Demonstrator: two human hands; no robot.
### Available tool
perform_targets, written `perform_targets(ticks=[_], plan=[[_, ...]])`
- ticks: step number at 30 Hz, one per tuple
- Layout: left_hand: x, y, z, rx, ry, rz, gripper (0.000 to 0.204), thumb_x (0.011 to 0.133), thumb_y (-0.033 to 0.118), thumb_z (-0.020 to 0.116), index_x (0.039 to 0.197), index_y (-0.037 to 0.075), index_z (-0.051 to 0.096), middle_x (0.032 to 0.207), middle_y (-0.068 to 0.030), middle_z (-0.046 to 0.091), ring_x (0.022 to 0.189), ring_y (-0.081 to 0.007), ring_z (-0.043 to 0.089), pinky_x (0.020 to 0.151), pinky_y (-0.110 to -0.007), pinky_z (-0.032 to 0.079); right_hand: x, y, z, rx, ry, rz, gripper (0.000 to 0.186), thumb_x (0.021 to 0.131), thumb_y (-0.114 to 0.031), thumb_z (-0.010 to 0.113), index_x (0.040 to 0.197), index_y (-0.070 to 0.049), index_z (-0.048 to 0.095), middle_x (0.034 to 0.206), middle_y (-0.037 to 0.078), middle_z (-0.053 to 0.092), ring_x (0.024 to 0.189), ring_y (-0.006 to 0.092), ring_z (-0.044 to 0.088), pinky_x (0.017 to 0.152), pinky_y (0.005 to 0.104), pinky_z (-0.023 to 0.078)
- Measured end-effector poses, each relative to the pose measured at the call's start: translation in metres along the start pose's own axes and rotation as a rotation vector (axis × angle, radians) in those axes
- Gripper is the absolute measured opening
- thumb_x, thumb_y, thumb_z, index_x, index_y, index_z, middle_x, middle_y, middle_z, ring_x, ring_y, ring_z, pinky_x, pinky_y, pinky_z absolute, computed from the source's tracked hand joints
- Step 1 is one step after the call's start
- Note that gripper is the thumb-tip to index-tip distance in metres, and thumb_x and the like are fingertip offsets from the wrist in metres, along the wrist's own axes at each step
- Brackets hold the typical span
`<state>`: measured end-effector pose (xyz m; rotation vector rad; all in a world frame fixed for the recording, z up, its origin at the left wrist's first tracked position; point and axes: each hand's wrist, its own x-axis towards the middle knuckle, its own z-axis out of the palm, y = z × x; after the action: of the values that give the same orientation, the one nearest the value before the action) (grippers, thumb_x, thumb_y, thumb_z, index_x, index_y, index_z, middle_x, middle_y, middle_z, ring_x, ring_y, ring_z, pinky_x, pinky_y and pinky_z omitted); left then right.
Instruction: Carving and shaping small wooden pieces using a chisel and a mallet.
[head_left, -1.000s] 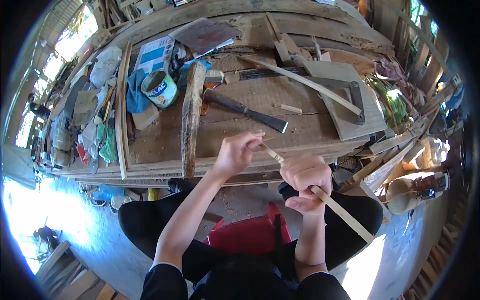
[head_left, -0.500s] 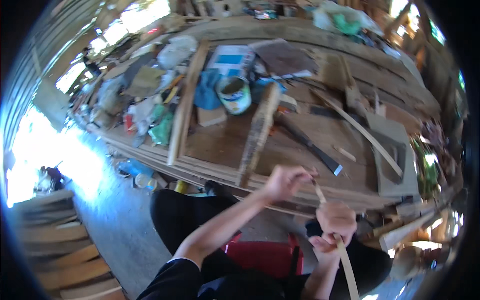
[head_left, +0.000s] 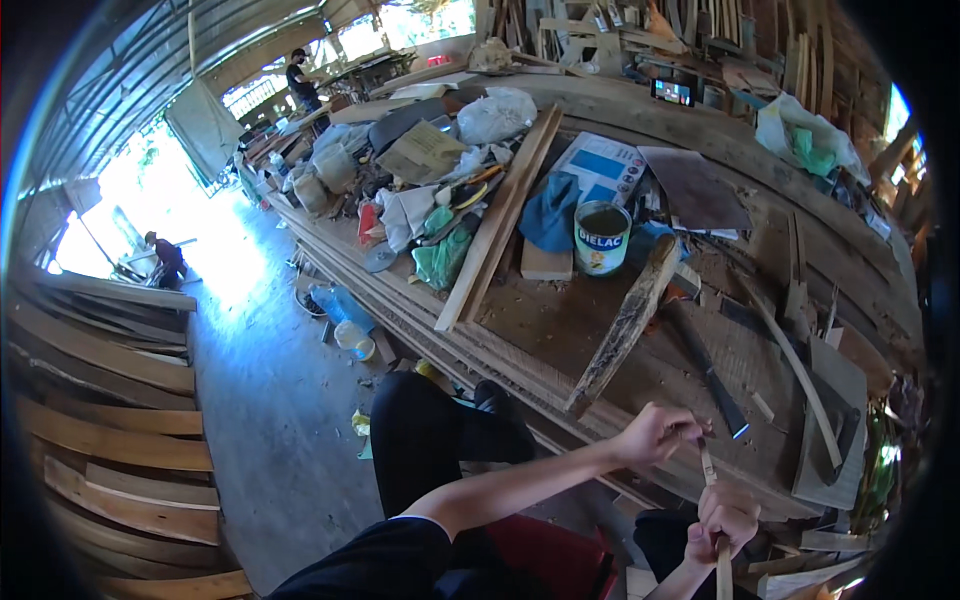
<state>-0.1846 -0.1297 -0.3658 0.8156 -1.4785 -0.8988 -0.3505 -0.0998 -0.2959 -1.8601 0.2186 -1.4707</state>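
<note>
My right hand [head_left: 726,518] grips a thin, pale wooden strip [head_left: 724,572] low at the right, with part of it running down out of the frame. My left hand [head_left: 660,436] pinches at the strip's upper end, by the bench edge. Just beyond the hands on the workbench [head_left: 530,380] lie a long, dark flat-bladed tool [head_left: 705,365], a rough bark-edged stick [head_left: 618,330] and a long light lath [head_left: 800,370] over a grey board [head_left: 830,480].
An open tin [head_left: 602,255], blue cloth [head_left: 548,210], bags [head_left: 497,115] and planks [head_left: 495,225] crowd the bench. Stacked boards [head_left: 120,430] line the left, beside a concrete floor [head_left: 260,400]. Two people [head_left: 168,258] are farther back, one standing [head_left: 302,85]. A red seat [head_left: 530,550] is below me.
My view has swung left, so bench and hands appear farther right, and stacked boards and workshop behind show more. Both hands stay on the strip.
</note>
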Motion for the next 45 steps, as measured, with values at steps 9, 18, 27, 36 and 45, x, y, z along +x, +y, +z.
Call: perform_targets(ticks=[9, 18, 27, 36, 45], plan=[[0.010, 0.017, 0.005, -0.018, -0.084, 0.032, 0.008, 0.089, 0.003, 0.063, 0.091, -0.005, 0.065, 0.079, -0.0156, 0.068, 0.079, -0.0184, 0.070, 0.067, -0.031, 0.053, -0.004, 0.002, 0.007, -0.009, 0.099, -0.020, 0.058, 0.083, -0.036, 0.071, 0.051, -0.009, 0.031, 0.042, -0.001, 0.035, 0.035, 0.0104, 0.032, 0.040, 0.0228, 0.024], [0.016, 0.025, 0.018, 0.154, -0.163, 0.192, 0.009, 0.090, 0.004, 0.062, 0.093, 0.000, 0.069, 0.083, -0.0153, 0.070, 0.078, -0.0224, 0.071, 0.067, -0.030, 0.053, -0.012, 0.003, -0.015, -0.006, 0.169, 0.016, 0.052, 0.081, -0.028, 0.066, 0.050, -0.009, 0.029, 0.042, -0.002, 0.032, 0.036, 0.0101, 0.030, 0.040, 0.0239, 0.021], [0.012, 0.024, -0.003, 0.085, -0.152, -0.072, 0.009, 0.089, 0.008, 0.066, 0.091, 0.000, 0.068, 0.081, -0.0172, 0.069, 0.074, -0.0206, 0.071, 0.062, -0.029, 0.052, 0.001, 0.003, -0.006, 0.090, 0.179, 0.002, 0.057, 0.081, -0.029, 0.072, 0.049, -0.009, 0.029, 0.044, -0.002, 0.030, 0.035, 0.0119, 0.029, 0.039, 0.0256, 0.019], [0.013, 0.029, 0.003, 0.067, -0.203, -0.035, 0.007, 0.086, 0.004, 0.065, 0.092, 0.000, 0.065, 0.086, -0.0168, 0.070, 0.084, -0.0310, 0.070, 0.076, -0.036, 0.055, -0.013, 0.005, -0.006, 0.010, 0.197, -0.053, 0.051, 0.078, -0.024, 0.070, 0.049, -0.010, 0.030, 0.043, -0.002, 0.034, 0.037, 0.0092, 0.031, 0.040, 0.0234, 0.021], [0.009, -0.028, -0.051, 1.073, 0.154, 0.396, 0.019, 0.085, 0.020, 0.069, 0.096, 0.004, 0.067, 0.103, -0.0128, 0.067, 0.106, -0.0308, 0.061, 0.089, -0.044, 0.049, -0.004, 0.005, -0.001, 0.084, 0.174, -0.003, 0.049, 0.079, -0.023, 0.067, 0.051, -0.009, 0.030, 0.044, -0.001, 0.032, 0.037, 0.0092, 0.027, 0.041, 0.0239, 0.019]])
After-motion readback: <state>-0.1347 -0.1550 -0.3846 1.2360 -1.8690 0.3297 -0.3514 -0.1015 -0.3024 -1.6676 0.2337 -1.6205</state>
